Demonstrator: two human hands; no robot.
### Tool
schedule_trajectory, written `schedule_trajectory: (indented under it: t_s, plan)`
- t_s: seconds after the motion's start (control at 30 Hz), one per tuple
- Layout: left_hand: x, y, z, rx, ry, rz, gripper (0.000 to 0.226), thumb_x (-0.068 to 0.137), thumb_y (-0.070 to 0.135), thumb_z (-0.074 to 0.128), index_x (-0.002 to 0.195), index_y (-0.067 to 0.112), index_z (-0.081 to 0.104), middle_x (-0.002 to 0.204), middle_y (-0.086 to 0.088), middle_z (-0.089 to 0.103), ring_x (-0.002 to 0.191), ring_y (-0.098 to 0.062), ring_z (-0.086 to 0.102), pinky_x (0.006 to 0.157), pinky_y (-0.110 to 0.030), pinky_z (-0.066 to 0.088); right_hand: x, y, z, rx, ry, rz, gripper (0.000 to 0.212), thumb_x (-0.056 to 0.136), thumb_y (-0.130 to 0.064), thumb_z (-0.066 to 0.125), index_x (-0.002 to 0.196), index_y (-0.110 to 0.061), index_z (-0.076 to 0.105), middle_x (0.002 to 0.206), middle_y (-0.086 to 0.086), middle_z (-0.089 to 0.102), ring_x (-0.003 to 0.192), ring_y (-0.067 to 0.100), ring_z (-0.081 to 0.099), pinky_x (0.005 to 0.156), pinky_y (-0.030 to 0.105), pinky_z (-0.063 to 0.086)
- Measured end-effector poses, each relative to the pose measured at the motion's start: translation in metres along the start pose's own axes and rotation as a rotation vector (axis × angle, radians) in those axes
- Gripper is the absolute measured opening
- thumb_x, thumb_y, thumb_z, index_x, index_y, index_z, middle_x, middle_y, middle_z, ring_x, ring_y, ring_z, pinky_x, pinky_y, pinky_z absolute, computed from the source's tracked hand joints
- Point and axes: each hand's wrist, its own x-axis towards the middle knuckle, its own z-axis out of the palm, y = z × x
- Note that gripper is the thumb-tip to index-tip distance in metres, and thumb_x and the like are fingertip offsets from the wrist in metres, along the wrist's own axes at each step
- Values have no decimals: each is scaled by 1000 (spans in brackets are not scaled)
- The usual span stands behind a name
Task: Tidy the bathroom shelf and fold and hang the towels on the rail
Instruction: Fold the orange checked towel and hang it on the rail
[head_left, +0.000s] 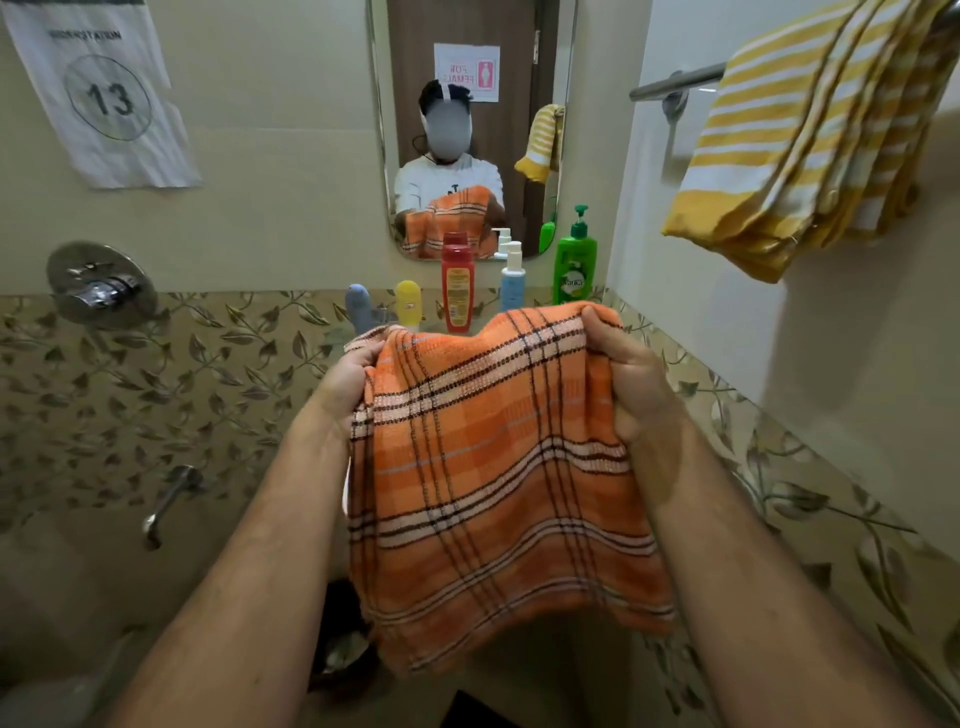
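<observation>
An orange checked towel (498, 483) hangs in front of me, held up by its top edge. My left hand (345, 384) grips its upper left corner and my right hand (631, 374) grips the upper right corner, fingers curled round the cloth. A yellow and white striped towel (810, 140) hangs folded over the metal rail (675, 85) on the right wall. Behind the orange towel stand a grey-blue tube (359, 306), a yellow tube (408, 304), a red bottle (456, 283), a blue and white spray bottle (512, 278) and a green pump bottle (574, 260). The shelf under them is hidden.
A mirror (472, 62) hangs on the far wall above the bottles. On the left wall are a chrome tap handle (98, 286), a spout (166, 501) and a paper sheet marked 13 (106, 98). Leaf-patterned tiles line the walls below.
</observation>
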Motion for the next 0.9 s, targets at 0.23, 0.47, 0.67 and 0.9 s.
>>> schedule_trajectory:
  t_s: [0.23,0.47,0.67,0.9]
  plan:
    - [-17,-23,-7,-75,-59,-154,65,105,51,22,104,4,68,86,-20,75,72,-28,75,56,-34,61,17,6,18,91,90,-83,54,106,-34,37,95,-2,79,100,21,75,94,33,73,83,50,60]
    - [-19,-78,-19,-380,-95,-237,111,79,89,8,115,6,74,116,-22,69,100,-35,71,83,-49,60,32,4,29,156,145,-184,59,106,-35,33,89,-3,80,96,20,75,90,31,74,83,48,59]
    - [-55,-89,11,-318,-76,-26,88,99,58,3,71,30,82,81,2,78,71,-10,74,55,-23,57,41,-2,42,106,184,-188,46,105,-36,37,118,1,61,97,19,75,91,31,73,85,49,59]
    - [-42,-94,-18,-203,-272,-93,65,55,50,92,104,9,75,94,-12,76,84,-24,75,69,-36,62,39,-10,33,5,272,-172,44,106,-33,36,107,1,64,87,16,75,83,29,74,72,43,62]
